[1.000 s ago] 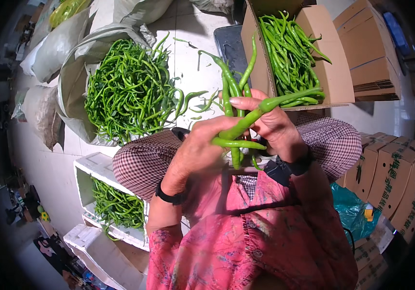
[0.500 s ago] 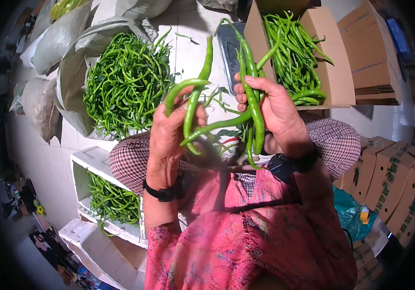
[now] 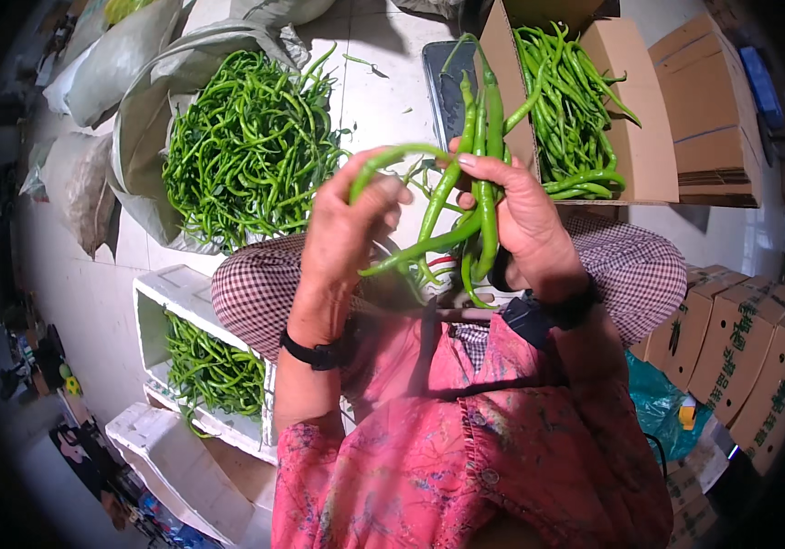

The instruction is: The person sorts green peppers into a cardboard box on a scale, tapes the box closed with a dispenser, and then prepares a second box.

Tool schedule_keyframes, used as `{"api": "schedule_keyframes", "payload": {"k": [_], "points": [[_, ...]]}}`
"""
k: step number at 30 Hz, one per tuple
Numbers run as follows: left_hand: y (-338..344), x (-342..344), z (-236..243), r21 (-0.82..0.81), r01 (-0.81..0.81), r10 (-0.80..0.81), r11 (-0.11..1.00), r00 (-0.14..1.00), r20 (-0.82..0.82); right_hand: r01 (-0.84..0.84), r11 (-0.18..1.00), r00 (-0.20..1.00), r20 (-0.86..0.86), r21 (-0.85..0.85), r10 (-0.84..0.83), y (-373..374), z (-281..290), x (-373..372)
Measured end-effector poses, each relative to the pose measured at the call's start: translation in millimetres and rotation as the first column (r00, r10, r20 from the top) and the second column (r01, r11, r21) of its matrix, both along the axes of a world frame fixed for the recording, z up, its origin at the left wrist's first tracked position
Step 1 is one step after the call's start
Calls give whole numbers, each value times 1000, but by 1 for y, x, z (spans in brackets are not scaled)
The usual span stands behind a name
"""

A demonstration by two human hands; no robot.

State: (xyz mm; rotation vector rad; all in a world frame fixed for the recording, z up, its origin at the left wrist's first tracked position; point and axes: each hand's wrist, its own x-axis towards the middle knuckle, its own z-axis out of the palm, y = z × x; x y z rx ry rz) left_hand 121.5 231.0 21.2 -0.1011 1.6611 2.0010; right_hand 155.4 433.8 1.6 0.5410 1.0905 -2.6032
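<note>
In front of my lap, my right hand [image 3: 530,210] is closed around a bunch of long green chili peppers [image 3: 487,197], its thumb pressed across them. Their stems point away from me and one tip sticks out to the left. My left hand [image 3: 347,220] pinches a curved green chili pepper [image 3: 388,156], whose far end reaches the bunch by my right fingers. Blur softens the left fingertips. Beyond and to the left, a large heap of chili peppers [image 3: 246,151] fills an opened pale sack [image 3: 132,156].
At the far right, a cardboard box [image 3: 635,101] holds more peppers beside a dark tray [image 3: 441,78]. A white foam box [image 3: 177,284] with peppers stands at left, near another white box [image 3: 173,457]. Stacked cartons [image 3: 713,311] and a teal plastic bag [image 3: 667,412] lie at right.
A straighter pepper has passed from my left hand into the bunch in my right. The curved pepper stays in my left hand, which has moved slightly right.
</note>
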Motion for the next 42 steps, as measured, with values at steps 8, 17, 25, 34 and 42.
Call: {"api": "schedule_keyframes", "payload": {"k": [8,17,25,34,42], "points": [[-1,-1,-11,314,-141,96,939,983,157,-4,995,1000,-10,96,5,2,4,9],[13,14,-9,311,76,-93,947,995,39,-163,972,972,-140,168,187,2,14,32],[11,10,-2,474,60,-72,879,997,7,-141,988,974,-188,-70,126,12,23,44],[6,11,-9,707,-28,-23,707,998,62,-79,997,972,-220,20,81,14,40,59],[8,9,-6,822,91,-66,563,996,-65,-348,923,834,-504,-163,225,45,21,78]]}}
